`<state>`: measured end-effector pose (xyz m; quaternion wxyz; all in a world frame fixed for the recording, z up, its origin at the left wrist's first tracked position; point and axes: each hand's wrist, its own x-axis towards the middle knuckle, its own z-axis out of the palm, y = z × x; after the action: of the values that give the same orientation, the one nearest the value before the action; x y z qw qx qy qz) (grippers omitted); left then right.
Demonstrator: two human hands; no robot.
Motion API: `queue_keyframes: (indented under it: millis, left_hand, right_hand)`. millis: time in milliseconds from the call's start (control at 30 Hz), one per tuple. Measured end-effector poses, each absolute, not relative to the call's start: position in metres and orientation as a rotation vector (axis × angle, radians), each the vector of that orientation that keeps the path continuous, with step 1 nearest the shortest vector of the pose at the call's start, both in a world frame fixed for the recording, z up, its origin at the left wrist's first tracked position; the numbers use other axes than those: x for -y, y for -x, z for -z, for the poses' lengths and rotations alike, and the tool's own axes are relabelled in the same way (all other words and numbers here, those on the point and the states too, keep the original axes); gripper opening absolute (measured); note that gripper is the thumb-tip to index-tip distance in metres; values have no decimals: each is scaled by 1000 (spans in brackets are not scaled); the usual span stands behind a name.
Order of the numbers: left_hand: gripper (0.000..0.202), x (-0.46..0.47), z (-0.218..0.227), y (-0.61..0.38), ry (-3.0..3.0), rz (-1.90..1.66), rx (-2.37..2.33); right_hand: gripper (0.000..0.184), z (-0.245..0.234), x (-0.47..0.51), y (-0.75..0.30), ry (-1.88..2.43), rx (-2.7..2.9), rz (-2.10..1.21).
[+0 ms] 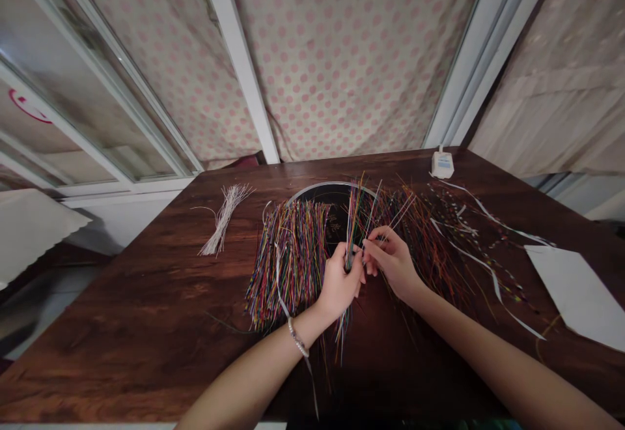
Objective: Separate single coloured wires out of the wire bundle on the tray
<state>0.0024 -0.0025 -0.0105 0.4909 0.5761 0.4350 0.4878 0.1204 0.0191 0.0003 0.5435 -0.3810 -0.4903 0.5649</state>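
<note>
My left hand [339,283] is closed round a thin bundle of multicoloured strands [352,221] that stands up from the fist and hangs below it. My right hand [390,260] is just to its right, fingers pinched on a few strands at the bundle's side. A wide sheaf of the same coloured strands [288,254] lies flat on the brown wooden table [146,326], left of my hands. More reddish strands [430,234] are spread out to the right. A dark round tray [322,190] lies partly under them.
A small bundle of white strands [222,218] lies at the table's left. A white plug adapter [442,164] sits at the far edge. White ribbons [488,267] and a white sheet [581,296] lie at the right. A dotted curtain and window frames stand behind.
</note>
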Motion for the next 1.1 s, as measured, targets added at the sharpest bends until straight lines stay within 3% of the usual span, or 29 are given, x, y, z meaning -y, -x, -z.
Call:
queue_keyframes:
  millis: [533,933,1100]
  left_hand:
    - [26,0,11,-3,-1304,-1117,-930]
    - [26,-8,10,1,-754,-1116,-786]
    - [21,-10,11,2,-599,-1114,-753]
  right_hand:
    - [30,-10,-26,-134,947,1101,-1347]
    - [30,1,-35,-136,1042,1366,-1229]
    - [34,-7,-39,-142,1055,1325,-1327]
